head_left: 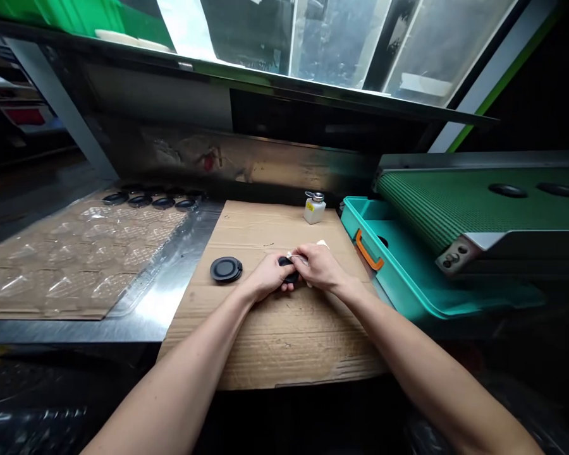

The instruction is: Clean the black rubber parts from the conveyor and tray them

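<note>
Over the cardboard sheet (pixel 246 341), my left hand (pixel 269 275) is closed on a small round black plastic part (pixel 291 277), mostly covered by the fingers. My right hand (pixel 318 265) presses against the same part from the right, its fingers pinched together. Bits of a white cloth (pixel 322 244) stick out around the right fingers; most of it is hidden in the grip. Left of my hands, a round black plastic part (pixel 226 270) lies flat on the cardboard, with a ring-shaped recess on top. A small white pump bottle (pixel 314 208) with a metal top stands beyond my hands.
At left, a clear blister tray (pixel 71 253) holds several black parts (pixel 140 201) in its back rows. On the right sits a teal bin (pixel 408 284) with an orange handle (pixel 367 251). A green conveyor belt (pixel 455 196) above it carries two black parts (pixel 507 189).
</note>
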The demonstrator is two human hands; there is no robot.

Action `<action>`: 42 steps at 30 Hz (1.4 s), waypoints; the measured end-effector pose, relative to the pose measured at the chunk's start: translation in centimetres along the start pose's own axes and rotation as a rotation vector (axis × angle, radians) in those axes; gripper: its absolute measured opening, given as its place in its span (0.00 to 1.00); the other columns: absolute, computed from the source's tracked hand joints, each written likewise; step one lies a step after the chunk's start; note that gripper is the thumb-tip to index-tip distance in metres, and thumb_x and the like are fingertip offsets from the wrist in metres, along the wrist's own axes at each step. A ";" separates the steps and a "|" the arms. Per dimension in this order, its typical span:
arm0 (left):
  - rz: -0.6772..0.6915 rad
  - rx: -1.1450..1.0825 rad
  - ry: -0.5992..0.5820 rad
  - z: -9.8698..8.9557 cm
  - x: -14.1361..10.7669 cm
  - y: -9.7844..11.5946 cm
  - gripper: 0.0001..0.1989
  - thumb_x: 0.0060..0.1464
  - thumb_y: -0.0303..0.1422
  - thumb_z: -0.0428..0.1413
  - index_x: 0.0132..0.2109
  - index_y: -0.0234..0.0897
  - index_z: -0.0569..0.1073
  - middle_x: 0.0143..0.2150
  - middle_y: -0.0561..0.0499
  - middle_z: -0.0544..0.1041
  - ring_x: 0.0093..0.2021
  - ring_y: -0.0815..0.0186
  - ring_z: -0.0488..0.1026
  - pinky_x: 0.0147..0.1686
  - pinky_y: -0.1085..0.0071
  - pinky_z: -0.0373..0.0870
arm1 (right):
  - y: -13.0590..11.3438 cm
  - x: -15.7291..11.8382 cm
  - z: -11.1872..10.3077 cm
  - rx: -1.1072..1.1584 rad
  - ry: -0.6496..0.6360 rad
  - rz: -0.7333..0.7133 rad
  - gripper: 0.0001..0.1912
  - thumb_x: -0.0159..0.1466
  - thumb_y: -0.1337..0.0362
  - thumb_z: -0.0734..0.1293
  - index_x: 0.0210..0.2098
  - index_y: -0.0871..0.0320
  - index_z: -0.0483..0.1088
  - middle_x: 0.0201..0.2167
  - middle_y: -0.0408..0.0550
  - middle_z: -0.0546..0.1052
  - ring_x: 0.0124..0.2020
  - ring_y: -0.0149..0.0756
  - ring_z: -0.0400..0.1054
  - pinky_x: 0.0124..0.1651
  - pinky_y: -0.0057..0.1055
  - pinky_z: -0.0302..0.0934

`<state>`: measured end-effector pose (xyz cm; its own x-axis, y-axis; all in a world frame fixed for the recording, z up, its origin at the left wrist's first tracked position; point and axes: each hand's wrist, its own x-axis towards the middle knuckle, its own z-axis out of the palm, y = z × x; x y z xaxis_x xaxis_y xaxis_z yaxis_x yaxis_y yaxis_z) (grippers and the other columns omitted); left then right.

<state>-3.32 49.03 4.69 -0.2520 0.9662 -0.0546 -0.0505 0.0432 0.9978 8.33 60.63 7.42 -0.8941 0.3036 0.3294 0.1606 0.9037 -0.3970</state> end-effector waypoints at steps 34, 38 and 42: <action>-0.091 0.226 -0.054 1.1 -0.4 0.3 0.06 0.57 0.26 0.51 0.41 0.31 0.71 0.33 0.45 0.79 0.19 0.71 0.72 0.15 0.78 0.65 | 1.1 1.7 -3.4 -0.001 -0.434 -0.117 0.14 0.59 0.66 0.61 0.24 0.65 0.75 0.17 0.41 0.65 0.21 0.25 0.54 0.25 0.27 0.47; -0.086 0.202 -0.027 1.2 -0.1 -0.3 0.04 0.57 0.27 0.53 0.39 0.31 0.70 0.30 0.46 0.78 0.19 0.70 0.73 0.18 0.76 0.69 | 1.0 2.0 -3.2 -0.028 -0.453 -0.070 0.11 0.55 0.66 0.63 0.23 0.64 0.76 0.16 0.41 0.65 0.21 0.25 0.55 0.24 0.27 0.48; -0.102 0.186 -0.012 1.2 0.0 -0.7 0.05 0.57 0.29 0.56 0.39 0.31 0.71 0.30 0.44 0.79 0.20 0.68 0.74 0.18 0.75 0.69 | 0.8 1.9 -2.9 -0.024 -0.438 0.033 0.11 0.54 0.63 0.65 0.23 0.63 0.76 0.15 0.41 0.65 0.20 0.25 0.55 0.23 0.26 0.48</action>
<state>-2.10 49.30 4.02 -0.2432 0.9572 -0.1566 0.1042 0.1863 0.9770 7.95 62.84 10.25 -0.9804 0.1804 -0.0792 0.1970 0.9039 -0.3796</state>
